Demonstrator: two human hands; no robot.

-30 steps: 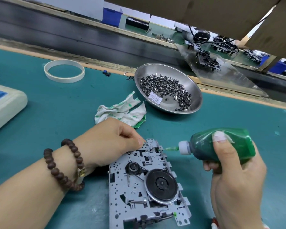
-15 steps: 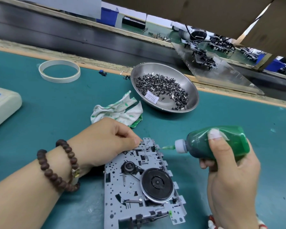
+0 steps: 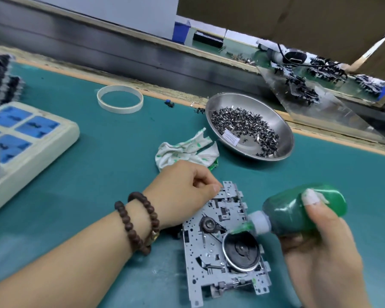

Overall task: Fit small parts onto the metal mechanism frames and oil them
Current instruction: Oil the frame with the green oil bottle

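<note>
low in the frame's centre, the metal frame [image 3: 222, 245] lies flat on the green bench [image 3: 98, 174]. the left hand [image 3: 182, 192] pinches its upper corner; the right hand [image 3: 320, 238] grips a green oil bottle [image 3: 298, 212], nozzle over the black flywheel [image 3: 241, 251]. above them lie a stained rag [image 3: 185, 152] and a steel bowl [image 3: 282, 127] of small parts [image 3: 242, 123]; a tape ring [image 3: 120, 102] and power strip [image 3: 29, 136] sit upper left.

A single head-worn wide-angle view looks forward and down from just above the teal surface [image 3: 98, 174]. It sits close over the metal frame [image 3: 222, 247], which lies near the bottom edge. Beyond the frame, the view reaches a far bench [image 3: 242, 54].
</note>
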